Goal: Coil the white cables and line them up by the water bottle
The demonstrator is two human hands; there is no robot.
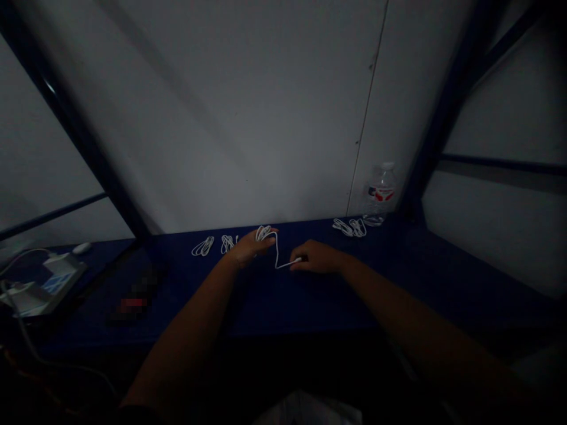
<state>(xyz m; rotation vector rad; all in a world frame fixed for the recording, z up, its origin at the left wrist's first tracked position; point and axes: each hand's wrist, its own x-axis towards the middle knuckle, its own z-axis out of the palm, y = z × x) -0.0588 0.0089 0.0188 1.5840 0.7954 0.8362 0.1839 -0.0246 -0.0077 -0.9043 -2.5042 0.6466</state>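
Note:
A white cable runs between my two hands above the blue tabletop. My left hand is closed around its looped part, with the coils showing over the fingers. Pinched in my right hand is one end of the same cable, which looks like a plug. Left of my left hand lie two coiled white cables, one further out and one close by, partly hidden by that hand. At the back right, more coiled white cables rest on the tabletop.
A clear plastic bottle stands at the back right against the pale wall. On the left are a power strip with plugs, a small white rounded object and a dark, pixelated item. Blue frame posts rise on both sides.

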